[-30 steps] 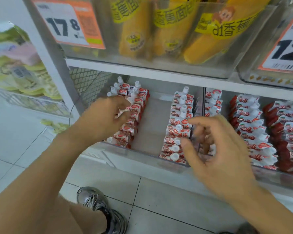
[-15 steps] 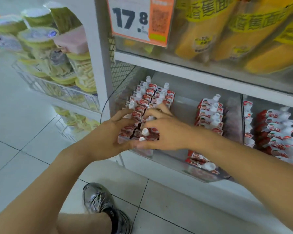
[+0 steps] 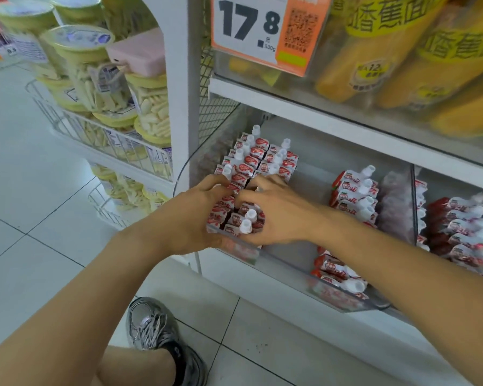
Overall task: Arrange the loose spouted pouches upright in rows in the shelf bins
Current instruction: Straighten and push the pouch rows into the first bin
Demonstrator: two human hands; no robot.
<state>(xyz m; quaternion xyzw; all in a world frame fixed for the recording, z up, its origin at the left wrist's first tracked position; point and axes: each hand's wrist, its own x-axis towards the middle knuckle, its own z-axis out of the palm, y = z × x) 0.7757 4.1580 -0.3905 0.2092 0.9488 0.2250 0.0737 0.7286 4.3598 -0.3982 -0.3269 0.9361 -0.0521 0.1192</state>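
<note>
Red-and-white spouted pouches (image 3: 258, 162) with white caps stand in two rows at the left end of a clear shelf bin (image 3: 287, 270). My left hand (image 3: 195, 215) grips the left side of the front pouches of these rows. My right hand (image 3: 279, 213) holds their right side, fingers curled over the tops. Two white caps (image 3: 248, 220) poke up between my hands. A third row of pouches (image 3: 356, 195) stands at the right of the same bin; my right forearm hides its middle.
A neighbouring bin at the right holds more pouches (image 3: 463, 232). Above, a shelf carries yellow packs (image 3: 396, 51) and a price tag (image 3: 265, 29). A wire rack of yellow-lidded snack tubs (image 3: 101, 79) stands at the left. My shoe (image 3: 156, 332) rests on the tiled floor.
My right hand crossed from the right rows to the left rows and now holds them together with my left hand. The view swung left and closer.
</note>
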